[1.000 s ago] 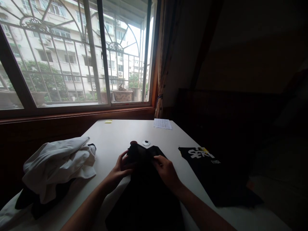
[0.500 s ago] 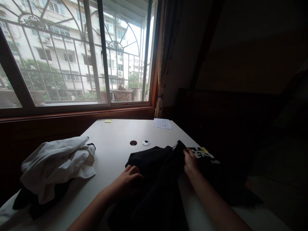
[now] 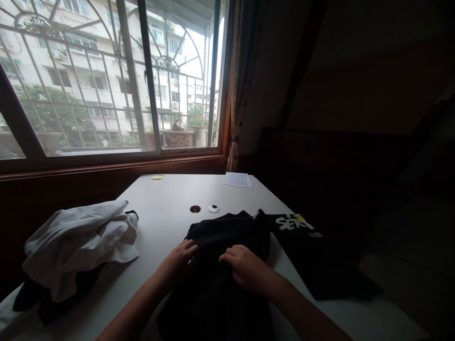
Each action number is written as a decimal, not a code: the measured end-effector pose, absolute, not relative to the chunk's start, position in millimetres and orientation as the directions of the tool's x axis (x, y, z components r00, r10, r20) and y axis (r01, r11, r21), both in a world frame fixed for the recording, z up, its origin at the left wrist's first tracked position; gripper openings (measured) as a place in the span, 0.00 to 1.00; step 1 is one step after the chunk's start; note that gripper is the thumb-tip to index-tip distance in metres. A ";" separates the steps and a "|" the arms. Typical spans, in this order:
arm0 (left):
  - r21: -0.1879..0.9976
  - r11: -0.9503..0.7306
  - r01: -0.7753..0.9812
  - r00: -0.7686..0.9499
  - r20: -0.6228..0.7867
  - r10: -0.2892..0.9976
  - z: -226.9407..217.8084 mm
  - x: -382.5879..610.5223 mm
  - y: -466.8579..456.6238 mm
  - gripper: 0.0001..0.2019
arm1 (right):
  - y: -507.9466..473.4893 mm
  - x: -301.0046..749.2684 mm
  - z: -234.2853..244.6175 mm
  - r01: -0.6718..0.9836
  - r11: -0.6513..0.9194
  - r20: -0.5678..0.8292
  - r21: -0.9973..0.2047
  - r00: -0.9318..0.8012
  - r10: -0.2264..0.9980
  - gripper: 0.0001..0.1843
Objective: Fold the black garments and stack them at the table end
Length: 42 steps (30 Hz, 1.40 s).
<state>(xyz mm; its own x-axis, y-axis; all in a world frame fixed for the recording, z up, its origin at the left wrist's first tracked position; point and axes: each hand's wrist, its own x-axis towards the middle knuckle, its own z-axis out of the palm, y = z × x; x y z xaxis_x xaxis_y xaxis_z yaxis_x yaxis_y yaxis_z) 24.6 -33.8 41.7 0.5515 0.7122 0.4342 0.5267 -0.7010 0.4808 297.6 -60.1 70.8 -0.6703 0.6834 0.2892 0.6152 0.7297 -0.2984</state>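
Note:
A black garment (image 3: 227,232) lies spread on the white table (image 3: 167,194) in front of me. My left hand (image 3: 179,258) rests flat on its left part, fingers stretched toward the far edge. My right hand (image 3: 243,267) lies on the middle of the cloth, palm down with fingers curled slightly. Neither hand lifts the fabric. The near part of the garment hangs toward me in shadow.
A heap of white clothes (image 3: 78,246) with dark cloth beneath sits at the left. A black printed shirt (image 3: 309,246) lies at the right table edge. A cable hole (image 3: 195,209), its white cap (image 3: 213,208), a paper sheet (image 3: 238,180) and a yellow note (image 3: 157,177) lie farther back near the window.
My right hand drew a flap of the black garment out to the right, then came back to rest on its middle. The cloth now lies wider and flatter, uncovering the cable hole.

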 end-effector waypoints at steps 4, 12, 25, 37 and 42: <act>0.570 -0.582 0.580 0.272 0.538 0.798 54.9 5.9 -29.3 0.05 | -58.0 312.6 66.9 0.704 0.694 0.320 -0.152 -0.629 0.709 0.19; 0.834 -0.228 0.503 -0.469 0.485 0.738 79.4 -48.5 -21.3 0.11 | -43.3 398.8 100.7 0.806 0.564 0.673 -0.180 -0.318 0.668 0.15; 0.505 -0.444 0.740 -0.243 0.816 0.524 69.7 -30.0 -26.7 0.02 | -40.0 433.3 77.0 0.845 0.386 0.416 -0.369 -0.221 0.882 0.14; 0.301 -0.691 0.657 0.618 0.310 0.723 48.3 7.7 -29.9 0.19 | -13.4 306.3 73.7 0.730 0.560 0.294 -0.392 -0.477 0.828 0.19; 0.219 -0.663 0.716 0.609 0.269 0.746 51.7 4.9 -31.7 0.10 | 1.2 278.6 67.5 0.825 0.489 0.210 -0.284 -0.444 0.871 0.25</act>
<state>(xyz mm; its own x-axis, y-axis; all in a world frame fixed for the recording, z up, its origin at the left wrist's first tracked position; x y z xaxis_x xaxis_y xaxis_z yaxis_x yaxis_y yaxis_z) 4.9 -31.7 51.7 0.6090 0.7462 0.2690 0.7157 -0.6631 0.2192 278.6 1.2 67.5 -0.4441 0.8709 0.2104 0.8248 0.4891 -0.2836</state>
